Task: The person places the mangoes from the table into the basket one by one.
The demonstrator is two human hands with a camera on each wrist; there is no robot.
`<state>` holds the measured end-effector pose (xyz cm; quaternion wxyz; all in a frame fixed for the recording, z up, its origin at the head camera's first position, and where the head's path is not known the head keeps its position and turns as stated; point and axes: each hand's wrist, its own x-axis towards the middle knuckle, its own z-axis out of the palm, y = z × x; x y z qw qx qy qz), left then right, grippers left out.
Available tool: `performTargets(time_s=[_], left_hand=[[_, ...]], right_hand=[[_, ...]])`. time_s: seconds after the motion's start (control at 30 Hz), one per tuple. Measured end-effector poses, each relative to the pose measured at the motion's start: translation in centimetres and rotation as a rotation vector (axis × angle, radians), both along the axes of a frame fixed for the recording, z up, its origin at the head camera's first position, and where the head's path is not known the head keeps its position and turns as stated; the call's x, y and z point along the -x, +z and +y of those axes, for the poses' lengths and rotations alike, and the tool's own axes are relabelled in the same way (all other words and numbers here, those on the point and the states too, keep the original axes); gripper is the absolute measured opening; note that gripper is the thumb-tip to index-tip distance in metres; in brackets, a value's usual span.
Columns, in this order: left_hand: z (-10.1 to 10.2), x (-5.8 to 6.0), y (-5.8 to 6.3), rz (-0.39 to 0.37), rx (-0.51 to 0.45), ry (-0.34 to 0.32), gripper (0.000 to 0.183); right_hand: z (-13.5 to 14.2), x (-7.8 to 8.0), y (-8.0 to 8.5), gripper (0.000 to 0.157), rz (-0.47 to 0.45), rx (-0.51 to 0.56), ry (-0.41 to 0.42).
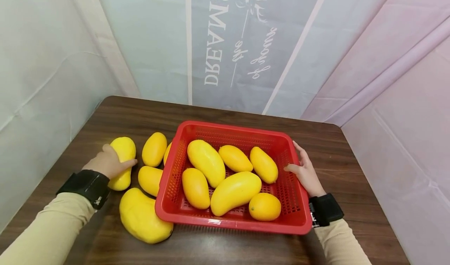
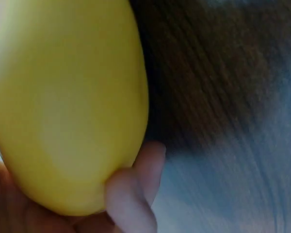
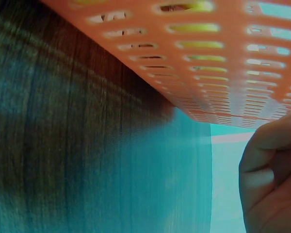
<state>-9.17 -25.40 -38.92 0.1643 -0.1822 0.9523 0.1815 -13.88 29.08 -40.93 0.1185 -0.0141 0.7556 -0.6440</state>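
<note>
At the left of the table, my left hand (image 1: 108, 162) grips a large yellow mango (image 1: 125, 151); in the left wrist view the fingers curl round the rounded end of this mango (image 2: 72, 107). My right hand (image 1: 305, 174) holds the right wall of a red plastic basket (image 1: 232, 222), thumb inside and fingers outside. Several mangoes lie inside the basket, among them a long one (image 1: 236, 192) and a small round one (image 1: 265, 206). The slotted basket wall (image 3: 184, 85) fills the upper right wrist view, with part of the right hand (image 3: 274, 179) beside it.
Between the left hand and the basket lie an upright-pointing mango (image 1: 154, 149), a smaller mango (image 1: 150, 180) and a big mango (image 1: 144, 218). Another mango (image 1: 167, 154) is mostly hidden behind the basket's left wall. Cloth walls surround the brown wooden table (image 1: 351, 187).
</note>
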Motion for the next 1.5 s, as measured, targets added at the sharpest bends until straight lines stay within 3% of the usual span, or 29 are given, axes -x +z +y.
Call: performTargets(time_s=[0.33, 0.83, 1.5], left_hand=[[-0.27, 0.17, -0.55, 0.043, -0.003, -0.008, 0.102], [-0.55, -0.02, -0.87, 0.015, -0.002, 0.024, 0.104], [-0.53, -0.05, -0.98, 0.029, -0.001, 0.009, 0.106]], right_hand=[[-0.16, -0.16, -0.23, 0.081, 0.008, 0.041, -0.016], [-0.28, -0.05, -0.49, 0.082, 0.053, 0.061, -0.040], [-0.45, -0.29, -0.62, 0.083, -0.004, 0.156, -0.068]])
